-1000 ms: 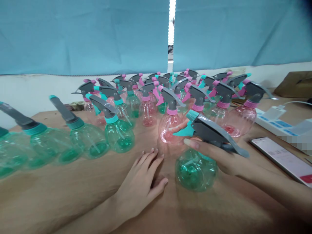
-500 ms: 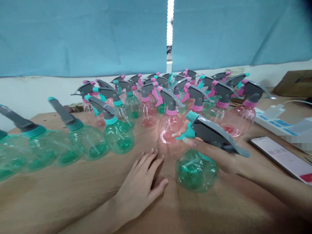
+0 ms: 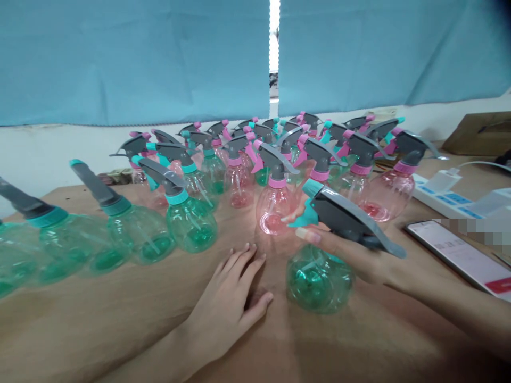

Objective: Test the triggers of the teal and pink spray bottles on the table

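Observation:
My right hand (image 3: 359, 260) is wrapped round the neck of a green spray bottle (image 3: 319, 282), just under its grey and turquoise trigger head. The bottle stands upright on the wooden table (image 3: 247, 351) or very close to it; I cannot tell which. Its collar is mostly behind my fingers. Flat on the tabletop lies my left hand (image 3: 227, 303), fingers stretched out and holding nothing. A second green spray bottle (image 3: 191, 226) stands beyond my left fingertips. Past my right fingers is a pink spray bottle (image 3: 275, 210) with a pink collar.
Several green bottles (image 3: 139, 231) line the left side. Behind stand many pink and green spray bottles (image 3: 239, 181). To the right are a phone (image 3: 451, 250), a white power strip (image 3: 447, 199) and a brown box (image 3: 479, 133). A blue curtain (image 3: 139, 64) hangs at the back.
The whole view has shifted slightly, so things appear a little further left. My right hand keeps its hold on the green spray bottle, and my left hand stays flat on the table.

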A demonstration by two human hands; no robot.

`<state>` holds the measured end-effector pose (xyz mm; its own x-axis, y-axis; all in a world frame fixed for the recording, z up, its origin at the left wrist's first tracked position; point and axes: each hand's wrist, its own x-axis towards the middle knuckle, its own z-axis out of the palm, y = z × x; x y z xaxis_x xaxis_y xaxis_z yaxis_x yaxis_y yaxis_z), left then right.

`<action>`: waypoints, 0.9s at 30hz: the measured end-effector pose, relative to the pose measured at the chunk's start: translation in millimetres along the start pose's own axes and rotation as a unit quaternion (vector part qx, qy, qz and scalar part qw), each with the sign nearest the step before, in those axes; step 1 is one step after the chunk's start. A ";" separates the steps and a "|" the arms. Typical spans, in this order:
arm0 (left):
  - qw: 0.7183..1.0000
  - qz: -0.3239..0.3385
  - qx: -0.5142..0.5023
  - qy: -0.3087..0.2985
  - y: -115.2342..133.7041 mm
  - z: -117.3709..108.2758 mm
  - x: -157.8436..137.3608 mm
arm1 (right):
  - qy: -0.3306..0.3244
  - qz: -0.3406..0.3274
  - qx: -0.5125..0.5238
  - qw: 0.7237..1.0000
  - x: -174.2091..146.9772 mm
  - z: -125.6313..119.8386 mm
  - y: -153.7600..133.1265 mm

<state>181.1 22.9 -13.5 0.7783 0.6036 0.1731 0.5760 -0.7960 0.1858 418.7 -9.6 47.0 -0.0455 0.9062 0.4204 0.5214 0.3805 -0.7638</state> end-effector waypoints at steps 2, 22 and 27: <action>1.000 -0.001 0.002 -0.001 -0.2 -0.2 -0.1 | 0.018 0.001 0.004 1.000 2.6 0.7 -5.3; 1.000 -0.001 0.001 0.005 -1.6 2.1 -1.3 | -0.048 0.012 0.095 0.994 5.0 3.9 -8.9; 1.000 0.000 0.004 0.001 -1.1 0.9 -1.0 | -0.035 -0.004 0.102 0.994 7.4 3.7 -10.9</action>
<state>179.9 23.2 -14.7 0.7781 0.6031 0.1754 0.5776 -0.7968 0.1773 409.6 -6.4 56.6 -0.1118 0.9108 0.3975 0.3368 0.4111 -0.8471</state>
